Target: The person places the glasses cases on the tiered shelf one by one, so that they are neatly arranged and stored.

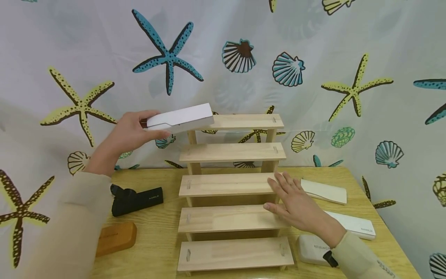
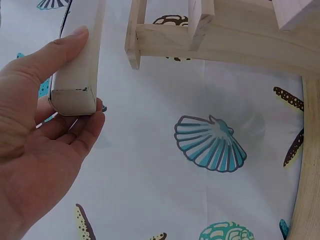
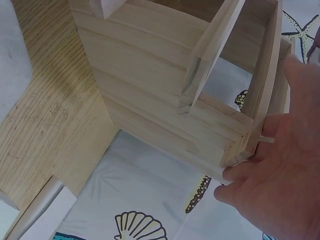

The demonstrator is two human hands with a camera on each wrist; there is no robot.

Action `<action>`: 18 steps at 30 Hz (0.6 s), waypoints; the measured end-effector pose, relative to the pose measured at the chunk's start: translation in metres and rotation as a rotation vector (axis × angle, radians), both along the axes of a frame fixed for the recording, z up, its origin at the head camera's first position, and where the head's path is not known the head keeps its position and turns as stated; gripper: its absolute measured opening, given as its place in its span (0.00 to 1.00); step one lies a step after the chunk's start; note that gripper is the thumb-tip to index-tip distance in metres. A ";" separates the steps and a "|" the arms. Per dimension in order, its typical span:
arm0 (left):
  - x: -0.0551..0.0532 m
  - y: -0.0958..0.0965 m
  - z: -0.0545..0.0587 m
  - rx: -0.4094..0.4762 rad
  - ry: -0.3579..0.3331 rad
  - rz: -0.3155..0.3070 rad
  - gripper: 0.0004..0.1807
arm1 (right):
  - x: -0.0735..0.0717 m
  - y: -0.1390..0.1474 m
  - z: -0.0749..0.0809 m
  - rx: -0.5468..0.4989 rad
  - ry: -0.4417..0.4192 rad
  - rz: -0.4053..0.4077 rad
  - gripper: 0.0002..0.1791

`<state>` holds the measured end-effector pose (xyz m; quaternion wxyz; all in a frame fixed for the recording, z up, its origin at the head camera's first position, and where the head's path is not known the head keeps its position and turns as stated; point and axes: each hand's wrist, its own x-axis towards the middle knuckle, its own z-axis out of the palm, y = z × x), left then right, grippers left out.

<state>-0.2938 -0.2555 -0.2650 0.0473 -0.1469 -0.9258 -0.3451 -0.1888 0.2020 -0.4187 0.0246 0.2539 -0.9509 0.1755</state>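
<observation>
My left hand (image 1: 134, 130) grips a long white glasses case (image 1: 181, 118), thumb on one side and fingers on the other. The case is raised at the left end of the top step of a wooden tiered display stand (image 1: 231, 184), overlapping that step in the head view. From the left wrist, the squared end of the case points toward the camera. My right hand (image 1: 299, 203) is spread with straight fingers at the stand's right side, over the ends of the middle steps. In the right wrist view, its fingertips are right at the stand's edge.
Left of the stand lie a black case (image 1: 139, 200) and an orange-brown case (image 1: 116, 238). To the right are a cream case (image 1: 324, 191), a white case (image 1: 355, 224) and a pale rounded case (image 1: 311, 250). A shell-and-starfish patterned curtain (image 1: 209, 85) hangs behind the wooden table (image 1: 156, 240).
</observation>
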 end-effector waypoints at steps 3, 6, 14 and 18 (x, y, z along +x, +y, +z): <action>-0.007 0.008 0.005 0.003 -0.008 -0.011 0.39 | 0.000 0.001 0.002 0.000 -0.003 0.004 0.45; -0.015 0.016 0.008 -0.015 -0.006 -0.007 0.40 | -0.003 0.003 0.002 -0.004 -0.004 0.008 0.45; -0.033 0.035 0.010 -0.066 -0.005 -0.018 0.39 | -0.012 0.008 0.001 -0.006 0.001 0.025 0.45; -0.041 0.046 0.010 -0.088 -0.014 -0.011 0.40 | -0.016 0.010 0.001 -0.010 0.005 0.036 0.44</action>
